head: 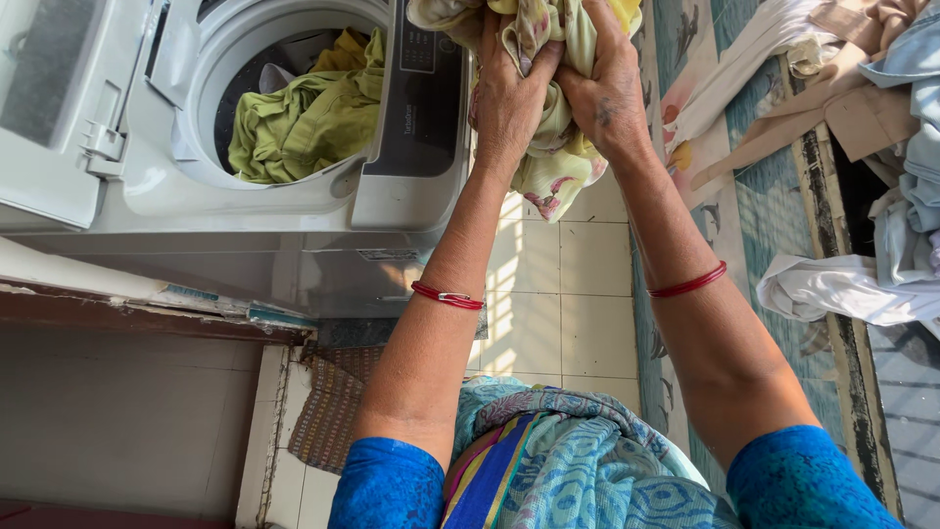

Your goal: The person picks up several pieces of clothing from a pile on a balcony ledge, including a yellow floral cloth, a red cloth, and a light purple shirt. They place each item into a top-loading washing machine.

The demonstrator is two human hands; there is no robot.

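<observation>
Far to the left of my grips stands the washer (294,211), its lid (54,108) swung up and back. In its drum lies a green cloth (308,118), well left of my left grip and level with it. The washer's control panel (423,93) sits just beside the left grip. My left grip (509,93) is clenched tight into a floral cloth (548,147), pale yellow with pink marks, which I hold bunched up above the tiled floor (563,294), right of the washer's edge. My right grip (609,93) is also closed on that same cloth, touching the left grip, so the bundle is squeezed between the two and hangs a little below them. A red bangle (447,296) rings my left wrist and another bangle (688,284) my right. To the right of the right grip runs a patterned mat (754,206), and beyond it more clothes (881,196) lie piled, well apart from both grips.
</observation>
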